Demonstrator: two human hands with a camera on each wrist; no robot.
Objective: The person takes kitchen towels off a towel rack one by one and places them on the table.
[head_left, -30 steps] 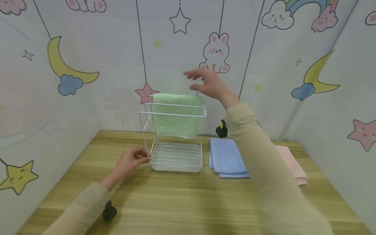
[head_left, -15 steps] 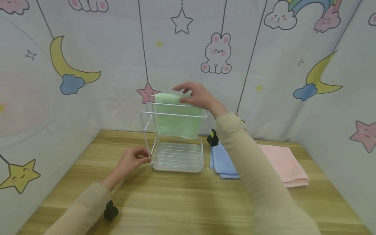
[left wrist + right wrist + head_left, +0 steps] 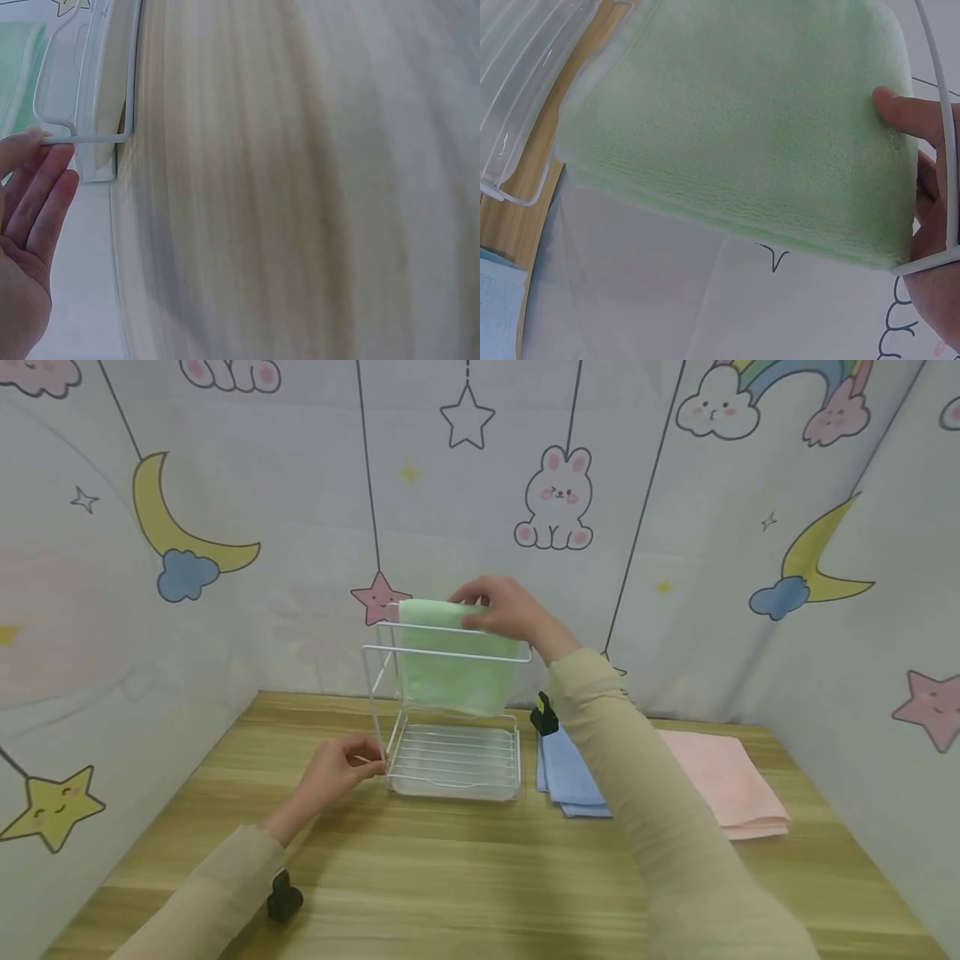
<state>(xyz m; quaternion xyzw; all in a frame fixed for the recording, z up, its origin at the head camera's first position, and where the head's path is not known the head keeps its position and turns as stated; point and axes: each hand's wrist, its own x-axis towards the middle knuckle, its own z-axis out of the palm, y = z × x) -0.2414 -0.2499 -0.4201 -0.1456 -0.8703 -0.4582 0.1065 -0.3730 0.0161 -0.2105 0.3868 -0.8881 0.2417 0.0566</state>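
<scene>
A light green towel (image 3: 457, 672) hangs folded over the rear top bar of a white wire rack (image 3: 442, 653). At its top edge, my right hand (image 3: 504, 607) grips the towel. In the right wrist view the thumb (image 3: 900, 112) lies on the front of the green cloth, and the other fingers are behind it, partly hidden. My left hand (image 3: 337, 768) pinches the rack's wire near its lower left front corner. The left wrist view shows that thumb and fingertips on the white wire (image 3: 86, 139). Beneath the towel, the rack's base holds a clear tray (image 3: 453, 789).
A folded blue towel (image 3: 573, 777) lies right of the rack, partly behind the right forearm. Farther right is a folded pink towel (image 3: 738, 785). Black wrist devices sit at the left wrist (image 3: 285, 897) and right wrist (image 3: 543, 716). Cartoon-printed walls (image 3: 315, 435) surround the wooden table (image 3: 420, 877).
My right hand has come down and left from above the rack onto the towel's top edge and grips it. The left hand stays on the rack's wire.
</scene>
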